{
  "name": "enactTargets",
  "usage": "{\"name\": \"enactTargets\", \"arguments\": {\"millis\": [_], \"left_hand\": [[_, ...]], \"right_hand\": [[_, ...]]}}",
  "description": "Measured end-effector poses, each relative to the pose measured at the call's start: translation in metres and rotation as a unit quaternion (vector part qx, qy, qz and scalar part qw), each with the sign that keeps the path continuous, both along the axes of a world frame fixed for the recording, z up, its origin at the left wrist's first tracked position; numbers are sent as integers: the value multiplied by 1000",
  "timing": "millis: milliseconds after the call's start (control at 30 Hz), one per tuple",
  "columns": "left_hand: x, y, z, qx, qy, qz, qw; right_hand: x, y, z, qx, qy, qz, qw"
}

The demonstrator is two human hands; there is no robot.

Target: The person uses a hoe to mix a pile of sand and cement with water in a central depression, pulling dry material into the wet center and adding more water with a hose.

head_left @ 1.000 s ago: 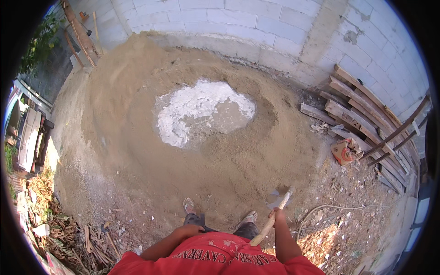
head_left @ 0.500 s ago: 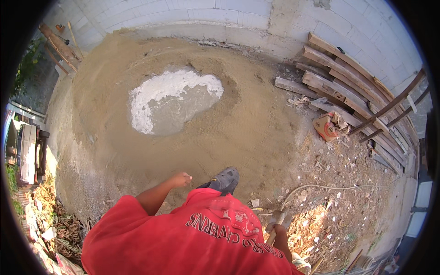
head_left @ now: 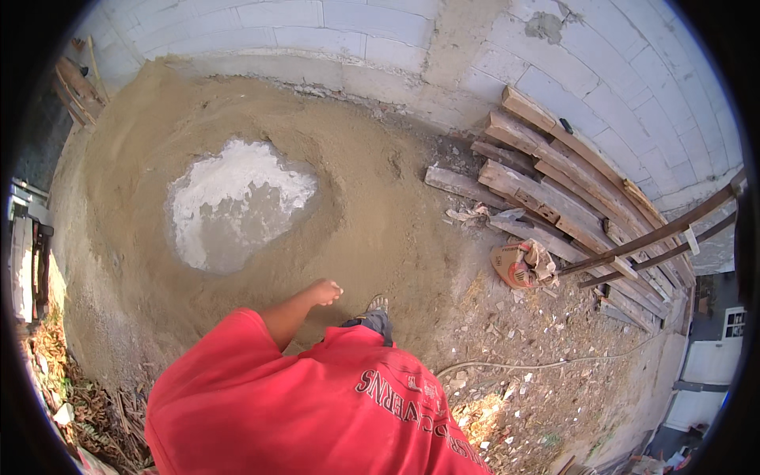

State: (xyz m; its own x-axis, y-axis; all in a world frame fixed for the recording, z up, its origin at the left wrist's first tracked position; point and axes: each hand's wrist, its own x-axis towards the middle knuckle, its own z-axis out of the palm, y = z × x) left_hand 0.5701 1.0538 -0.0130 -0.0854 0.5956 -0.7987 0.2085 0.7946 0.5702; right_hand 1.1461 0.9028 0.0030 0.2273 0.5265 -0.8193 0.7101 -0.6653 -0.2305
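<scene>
My left hand (head_left: 323,292) is held out before my body, with its fingers curled closed. A small pale spot shows at the fingertips, but I cannot make out whether they hold anything. Beyond and to the left, the hand is nearest to a wide ring of brown sand (head_left: 380,198) on the ground. In the ring's hollow lie white powder (head_left: 214,178) and wet grey liquid (head_left: 229,233). My right hand and whatever it holds are out of view, beyond my red shirt (head_left: 301,404). One shoe (head_left: 379,304) stands at the sand's near edge.
Stacked wooden planks (head_left: 546,170) lean along the block wall (head_left: 396,36) at the right. A crumpled paper bag (head_left: 514,264) lies beside them. A thin hose (head_left: 546,365) crosses the rubble-strewn ground at the right. Dry leaves (head_left: 95,419) lie at the lower left.
My view has turned toward the right, so the sand ring appears farther left. My right hand, which gripped a wooden tool handle, has gone out of view. The left hand stays closed.
</scene>
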Motion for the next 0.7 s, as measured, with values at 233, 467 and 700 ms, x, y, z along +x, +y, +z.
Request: {"name": "enactTargets", "arguments": {"millis": [233, 467, 700], "left_hand": [[71, 271, 145, 221, 49, -172, 959], [97, 358, 124, 275, 19, -153, 949], [26, 248, -6, -95, 256, -12, 962]], "right_hand": [[-31, 238, 36, 33, 27, 80, 996], [-56, 449, 27, 31, 41, 223, 973], [-67, 671, 44, 40, 78, 362, 928]]}}
